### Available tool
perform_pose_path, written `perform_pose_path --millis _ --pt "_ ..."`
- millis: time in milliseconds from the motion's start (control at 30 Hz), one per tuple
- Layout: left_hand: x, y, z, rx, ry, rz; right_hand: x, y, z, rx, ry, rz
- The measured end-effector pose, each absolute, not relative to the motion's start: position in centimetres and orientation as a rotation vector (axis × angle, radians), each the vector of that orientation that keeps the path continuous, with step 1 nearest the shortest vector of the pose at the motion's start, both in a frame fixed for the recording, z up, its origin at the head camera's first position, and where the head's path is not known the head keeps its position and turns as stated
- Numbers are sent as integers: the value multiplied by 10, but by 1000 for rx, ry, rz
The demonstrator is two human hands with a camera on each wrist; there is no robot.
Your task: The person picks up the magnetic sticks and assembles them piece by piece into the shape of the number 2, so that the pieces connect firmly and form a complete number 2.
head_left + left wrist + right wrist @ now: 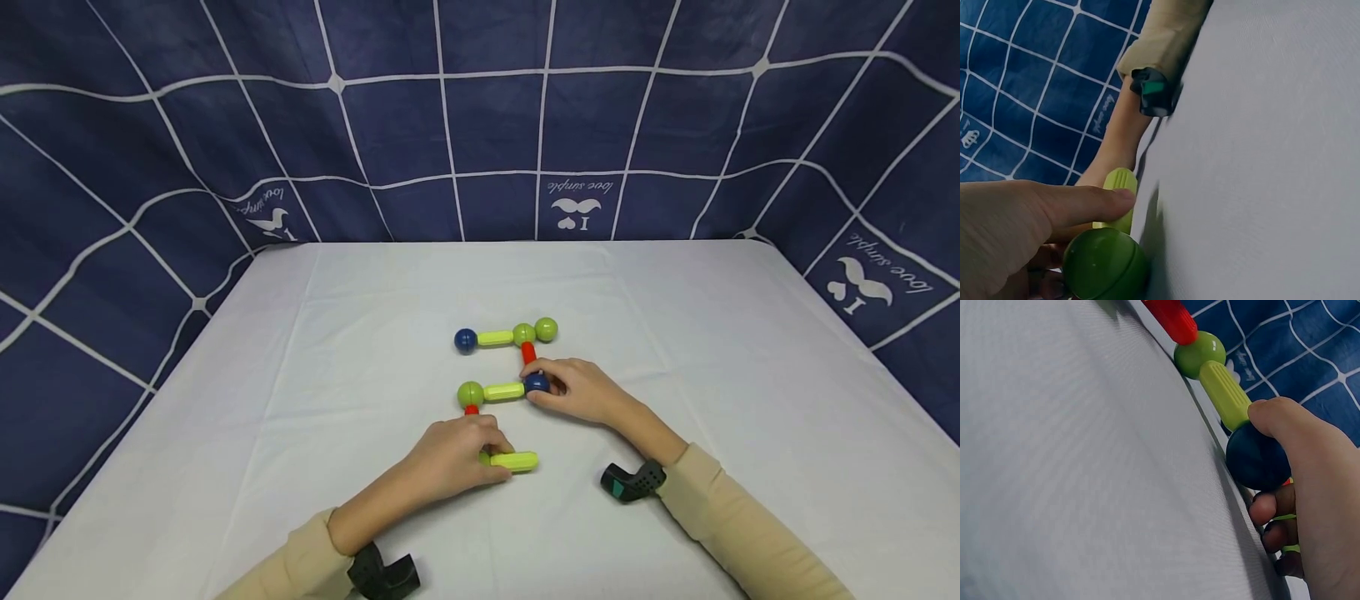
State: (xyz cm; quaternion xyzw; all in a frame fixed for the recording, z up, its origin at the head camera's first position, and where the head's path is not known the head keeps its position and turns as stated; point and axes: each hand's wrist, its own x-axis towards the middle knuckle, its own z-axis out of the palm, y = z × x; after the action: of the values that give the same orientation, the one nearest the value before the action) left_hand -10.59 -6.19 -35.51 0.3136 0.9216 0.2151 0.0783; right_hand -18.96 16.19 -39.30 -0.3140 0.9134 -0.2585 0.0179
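A zigzag of toy rods and balls lies on the white table. My left hand (456, 454) pinches the near yellow-green rod (517, 462), thumb along its side, close to a green ball (1105, 264) that the hand mostly hides in the head view. My right hand (581, 390) grips a dark blue ball (1259, 456) between thumb and fingers. From that ball a yellow-green rod (503, 392) runs left to another green ball (470, 394), and a red rod (528, 353) runs away to a far green ball (524, 334). A short red rod (471, 410) shows above my left hand.
At the far end, a yellow-green rod (495, 338) links to a dark blue ball (466, 341), and one more green ball (547, 329) sits against the far corner. White cloth covers the table (360, 333). A dark blue checked curtain (390, 125) hangs behind and at both sides.
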Motion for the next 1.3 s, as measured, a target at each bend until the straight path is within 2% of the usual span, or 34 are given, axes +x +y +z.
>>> perform_pose_path --millis 233,367,633,933,1167,1300 --pt "-114 -66 -359 928 2805 639 -195 158 -388 -892 2848 -799" --pt "-122 -69 -364 1006 2865 634 -202 155 -386 -837 2871 -793" --pt "-131 -76 -379 1148 2915 697 -214 155 -389 -722 3159 -1078" --pt "-133 -76 -386 1083 3005 805 -228 158 -393 -504 3130 -1000" --pt "-136 -79 -388 980 3115 715 -214 158 -392 -448 3035 -1057" --pt "-138 -80 -388 930 3110 665 -196 163 -390 -529 2993 -1169"
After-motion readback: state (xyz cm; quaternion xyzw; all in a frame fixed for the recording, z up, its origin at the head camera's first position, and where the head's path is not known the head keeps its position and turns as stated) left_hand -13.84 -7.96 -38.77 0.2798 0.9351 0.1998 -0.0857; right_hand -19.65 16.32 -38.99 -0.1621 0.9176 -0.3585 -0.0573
